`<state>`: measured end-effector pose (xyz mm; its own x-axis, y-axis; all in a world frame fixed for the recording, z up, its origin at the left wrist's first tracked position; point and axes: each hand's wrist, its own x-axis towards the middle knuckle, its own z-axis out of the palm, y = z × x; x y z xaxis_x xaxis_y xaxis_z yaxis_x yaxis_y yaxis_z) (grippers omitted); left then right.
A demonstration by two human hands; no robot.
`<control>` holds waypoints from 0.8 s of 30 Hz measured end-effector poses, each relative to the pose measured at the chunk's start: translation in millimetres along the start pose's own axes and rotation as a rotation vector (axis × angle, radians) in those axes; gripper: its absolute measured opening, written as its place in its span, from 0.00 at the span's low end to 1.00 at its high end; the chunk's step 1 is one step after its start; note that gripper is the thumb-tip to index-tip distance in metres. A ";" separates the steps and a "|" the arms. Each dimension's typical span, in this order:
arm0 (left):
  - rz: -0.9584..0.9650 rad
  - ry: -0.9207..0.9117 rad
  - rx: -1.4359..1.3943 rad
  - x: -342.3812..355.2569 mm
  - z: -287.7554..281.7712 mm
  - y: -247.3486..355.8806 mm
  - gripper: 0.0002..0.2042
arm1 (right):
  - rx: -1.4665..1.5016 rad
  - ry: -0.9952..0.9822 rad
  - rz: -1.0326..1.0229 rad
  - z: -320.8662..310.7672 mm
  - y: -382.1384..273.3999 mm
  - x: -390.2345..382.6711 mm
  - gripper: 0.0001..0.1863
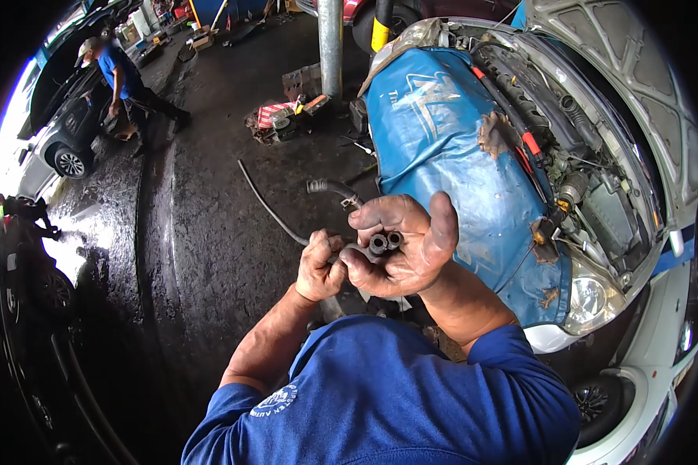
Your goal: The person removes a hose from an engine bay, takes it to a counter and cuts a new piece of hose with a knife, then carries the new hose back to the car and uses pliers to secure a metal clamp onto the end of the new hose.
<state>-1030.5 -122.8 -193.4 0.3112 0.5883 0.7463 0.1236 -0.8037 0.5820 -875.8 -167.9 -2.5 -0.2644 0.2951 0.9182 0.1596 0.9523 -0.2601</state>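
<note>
My left hand [320, 267] is closed round a thin grey hose [273, 221], which trails off to the upper left. My right hand [402, 248] is palm up beside it, fingers curled with the index finger raised, holding two dark hose ends [385, 242] side by side with their round openings facing up at me. A thicker black hose [332, 186] with a metal clamp rises behind the right hand's fingers. Where each hose runs within my hands is hidden.
A car's open engine bay [574, 159] is at the right, its front covered by a blue fender mat [434, 155]. A metal post [331, 58] stands beyond assorted parts [275, 116] on the dark floor. A co-worker [120, 77] walks at upper left near parked cars.
</note>
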 end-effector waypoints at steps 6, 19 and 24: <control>0.038 0.039 0.012 39.4 -18.2 40.7 0.10 | -0.168 -0.039 -0.115 -4.8 -8.4 -1.3 0.61; 0.088 0.119 0.085 15.4 3.9 7.3 0.11 | -0.186 -0.045 -0.104 -9.7 -5.8 -3.8 0.61; -0.130 0.037 -0.066 4.2 9.7 -4.8 0.11 | -0.218 -0.044 -0.099 -15.9 -3.7 -4.9 0.61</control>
<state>-1020.6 -117.3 -196.3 0.2615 0.6907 0.6742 0.0978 -0.7138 0.6934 -860.0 -174.1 -1.3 -0.3295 0.2085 0.9208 0.3314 0.9388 -0.0940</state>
